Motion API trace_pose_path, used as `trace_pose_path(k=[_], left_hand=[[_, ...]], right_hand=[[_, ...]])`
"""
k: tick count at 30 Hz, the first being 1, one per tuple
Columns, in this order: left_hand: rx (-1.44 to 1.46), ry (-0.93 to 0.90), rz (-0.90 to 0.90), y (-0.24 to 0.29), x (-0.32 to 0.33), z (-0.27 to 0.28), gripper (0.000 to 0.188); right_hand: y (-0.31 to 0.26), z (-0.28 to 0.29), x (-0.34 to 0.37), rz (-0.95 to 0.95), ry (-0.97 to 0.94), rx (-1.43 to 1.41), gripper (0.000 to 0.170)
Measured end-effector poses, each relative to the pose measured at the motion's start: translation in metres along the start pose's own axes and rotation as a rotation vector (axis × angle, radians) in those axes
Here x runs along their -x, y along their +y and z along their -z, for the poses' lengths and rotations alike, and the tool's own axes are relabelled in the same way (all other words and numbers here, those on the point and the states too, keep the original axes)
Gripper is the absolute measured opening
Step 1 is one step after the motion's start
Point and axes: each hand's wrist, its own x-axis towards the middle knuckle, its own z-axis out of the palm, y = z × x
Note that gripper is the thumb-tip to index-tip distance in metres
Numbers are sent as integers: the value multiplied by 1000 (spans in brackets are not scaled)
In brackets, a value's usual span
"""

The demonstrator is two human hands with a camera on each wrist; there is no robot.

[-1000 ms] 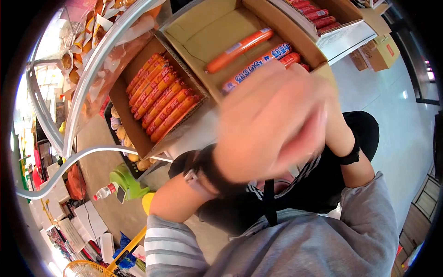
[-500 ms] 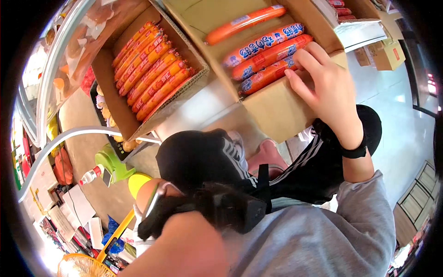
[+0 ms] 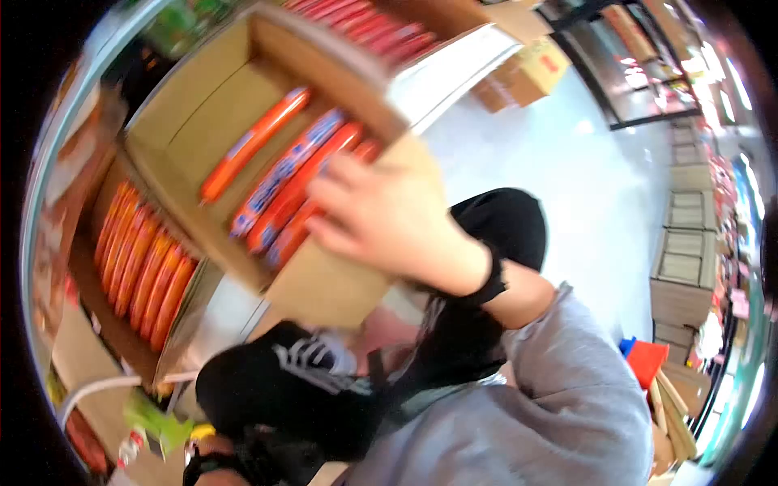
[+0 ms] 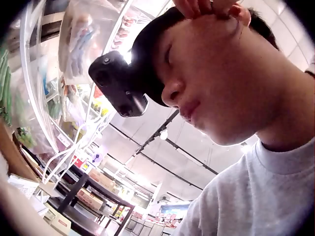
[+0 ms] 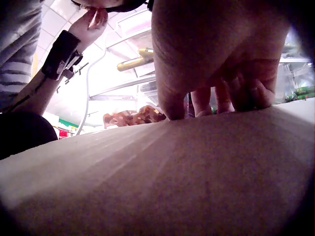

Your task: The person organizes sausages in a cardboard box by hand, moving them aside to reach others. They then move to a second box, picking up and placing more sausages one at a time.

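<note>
My right hand (image 3: 381,215) rests at the front edge of an open cardboard box (image 3: 203,97), its loosely bent fingers reaching over red packaged sausages (image 3: 304,182). In the right wrist view the same hand (image 5: 221,54) hangs over the cardboard flap (image 5: 162,172), fingertips passing behind its edge. One orange-red sausage (image 3: 255,146) lies apart from the others, farther back in the box. My left hand (image 5: 91,24) is raised to the head, and in the left wrist view its fingers (image 4: 199,7) appear at the top, beside the ear.
To the left stands a smaller box (image 3: 85,243) of orange packaged sausages (image 3: 142,259). Behind is another box with red sausages (image 3: 373,32). A brown carton (image 3: 523,77) sits on the floor (image 3: 567,178) beyond my knee. A white tube (image 3: 121,385) curves by the left box.
The head view has swung right, so the boxes now appear farther left. My left hand has gone from above the sausages up to the head; the right stays at the box edge.
</note>
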Motion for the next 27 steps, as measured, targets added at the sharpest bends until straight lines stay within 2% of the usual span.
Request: trace_pose_path(k=[3,7,14,22,25,27], left_hand=[[8,-146,179,-34,23,-45,25],[3,-220,270,-51,38,-72,26],[2,-252,289,-54,50,-77,27],[26,-253,274,-53,60,-74,30],[60,-238,237,-48,58,-70,30],[108,-167,127,-34,53,-50,31]], right_hand=[[1,-2,1,13,8,-28,25],[-2,-4,2,-2,41,-24,23],[-3,-9,3,3,50,-71,24],[-2,-12,4,3,52,7,24],[-1,-13,6,-6,26,-11,25],[-2,-12,7,-4,39,-19,25]])
